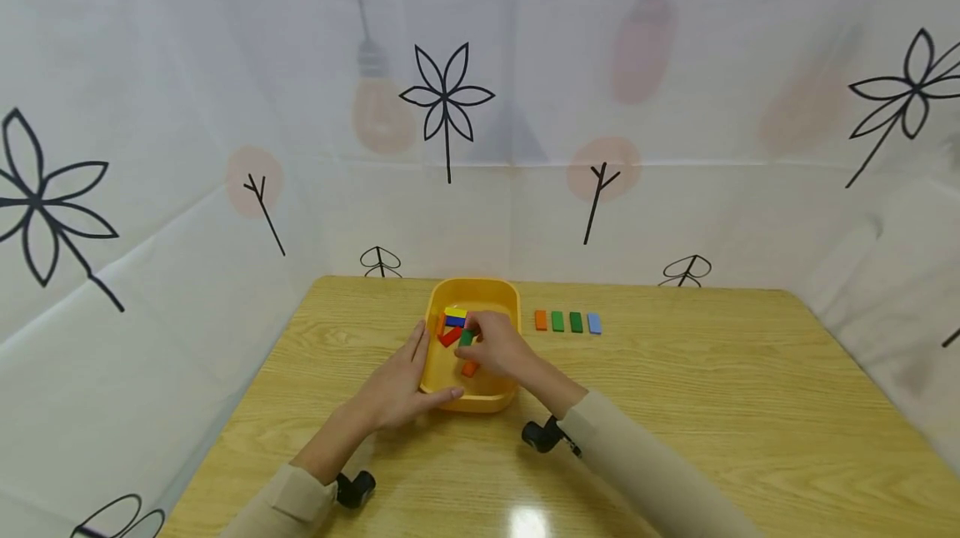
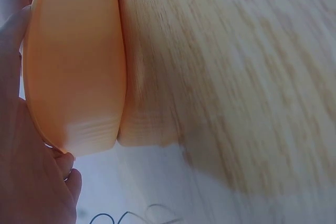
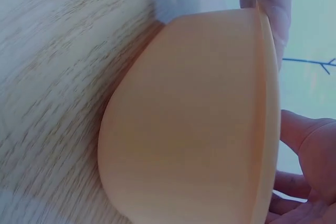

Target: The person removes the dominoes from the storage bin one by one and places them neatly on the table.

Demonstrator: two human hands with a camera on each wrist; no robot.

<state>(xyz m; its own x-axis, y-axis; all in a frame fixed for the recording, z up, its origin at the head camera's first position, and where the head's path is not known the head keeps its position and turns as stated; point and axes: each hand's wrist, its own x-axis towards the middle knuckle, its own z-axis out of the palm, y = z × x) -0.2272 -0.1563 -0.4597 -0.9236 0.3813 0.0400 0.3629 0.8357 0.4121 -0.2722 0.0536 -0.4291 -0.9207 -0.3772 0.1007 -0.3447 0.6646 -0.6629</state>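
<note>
A yellow plastic tub [image 1: 480, 405] stands on the table with several small coloured domino-like blocks inside. My left hand [image 1: 396, 380] rests against the tub's left side, its fingers fairly straight along the wall and its thumb across the near rim. Inside the tub, my right hand [image 1: 497, 344] pinches a green block [image 1: 467, 337] between thumb and fingers. Around it lie a red block [image 1: 451, 336], an orange block [image 1: 469, 369], a yellow block [image 1: 455, 312] and a blue block [image 1: 454, 322]. In the right wrist view, the tub wall [image 3: 184, 119] hides the blocks.
Right of the tub, a spaced row on the wooden table [image 1: 712, 388] holds an orange block [image 1: 541, 321], a light green block [image 1: 557, 321], a dark green block [image 1: 576, 322] and a light blue block [image 1: 594, 323]. A patterned white cloth [image 1: 525, 213] hangs behind.
</note>
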